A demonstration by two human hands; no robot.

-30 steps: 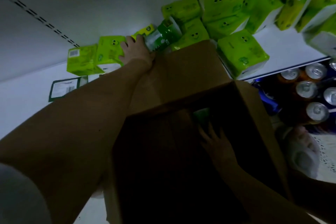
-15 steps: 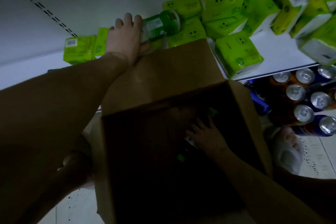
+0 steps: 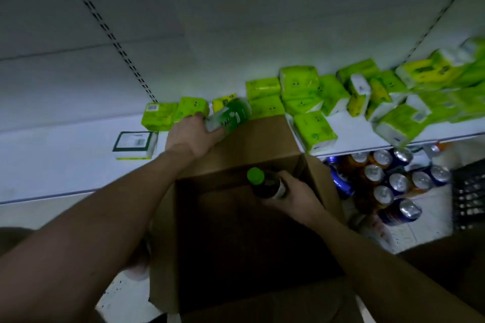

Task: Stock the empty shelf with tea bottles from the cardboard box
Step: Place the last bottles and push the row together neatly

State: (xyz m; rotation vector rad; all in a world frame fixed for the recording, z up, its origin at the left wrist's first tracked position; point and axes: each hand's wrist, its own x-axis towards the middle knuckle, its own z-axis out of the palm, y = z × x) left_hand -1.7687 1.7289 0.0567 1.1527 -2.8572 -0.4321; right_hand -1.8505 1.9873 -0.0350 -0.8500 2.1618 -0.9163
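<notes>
— On the white shelf [image 3: 65,155], what did the head view show?
— Her left hand [image 3: 193,136] was curled round a green-labelled tea bottle [image 3: 231,115], which lay tilted at the shelf's edge, just beside the green tissue packs [image 3: 299,92].
— And lower down?
— An open cardboard box [image 3: 244,144] stood against the shelf. Over its dark inside, the right hand [image 3: 294,194] gripped a second tea bottle [image 3: 265,185], dark with a green cap, from the side.
— Anything else?
— Drink cans [image 3: 388,173] stood packed on a lower level at the right; the whole frame was dim and somewhat blurred.
</notes>
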